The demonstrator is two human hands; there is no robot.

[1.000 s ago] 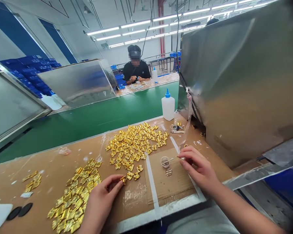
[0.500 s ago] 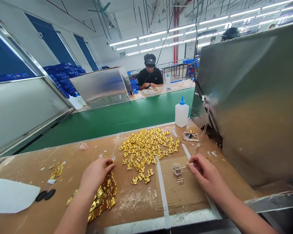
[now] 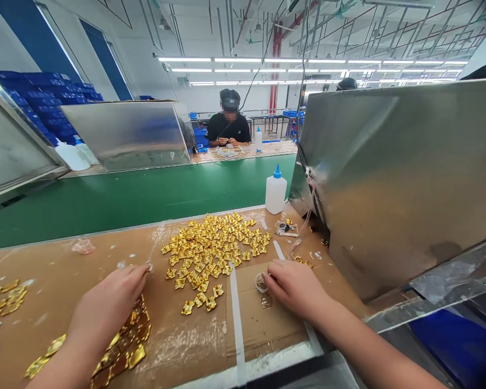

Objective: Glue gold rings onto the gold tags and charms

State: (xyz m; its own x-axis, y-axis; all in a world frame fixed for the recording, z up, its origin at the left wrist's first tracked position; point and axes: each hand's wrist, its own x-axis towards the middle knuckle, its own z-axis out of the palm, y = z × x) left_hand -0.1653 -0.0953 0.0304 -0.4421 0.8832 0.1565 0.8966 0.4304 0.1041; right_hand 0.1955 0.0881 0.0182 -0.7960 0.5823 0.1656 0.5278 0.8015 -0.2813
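My left hand (image 3: 111, 300) is above the flat gold pieces (image 3: 132, 337) at the table's near left, its fingertips pinched together. What lies between them, if anything, is hidden. My right hand (image 3: 297, 286) has its fingers closed at the small clear cup (image 3: 261, 283), which stands on a cardboard sheet (image 3: 263, 329). The thin pale stick that stood in this cup is now hidden by the fingers. Between my hands lies a big heap of small bow-shaped gold pieces (image 3: 210, 243), with several set apart (image 3: 200, 299) in front of it.
A white bottle with a blue cap (image 3: 276, 190) stands behind the heap. Beyond is a green belt (image 3: 154, 194), with a co-worker (image 3: 228, 127) across it. A tall metal panel (image 3: 400, 189) bounds the right side. More gold pieces (image 3: 8, 300) lie far left.
My left hand let go of a bow-shaped gold piece beside the others and moved left over the flat pieces. My right hand came to the stick and moved in to the cup. The view shifted.
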